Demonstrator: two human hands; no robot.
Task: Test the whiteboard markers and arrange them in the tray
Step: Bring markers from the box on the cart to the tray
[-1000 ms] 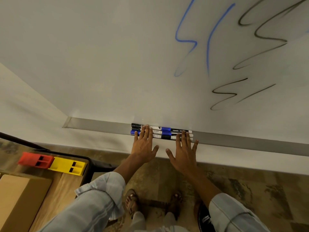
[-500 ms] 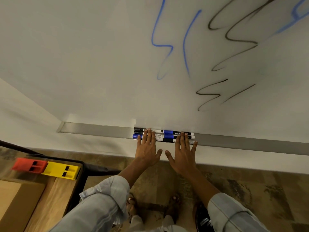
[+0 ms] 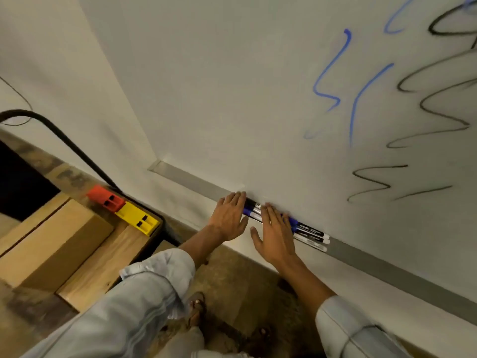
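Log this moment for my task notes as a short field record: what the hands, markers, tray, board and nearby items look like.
left hand: flat, fingers straight, resting on the left end of the markers
right hand: flat, fingers straight, laid over the middle of the markers
blue and black whiteboard markers: bunched side by side, lying along the tray
grey metal tray: runs under the board
whiteboard: blue and black test scribbles
red and yellow plastic blocks: on the wooden table, beside a cardboard box

Matt metal tray point(image 3: 387, 271) — wooden table point(image 3: 103, 267).
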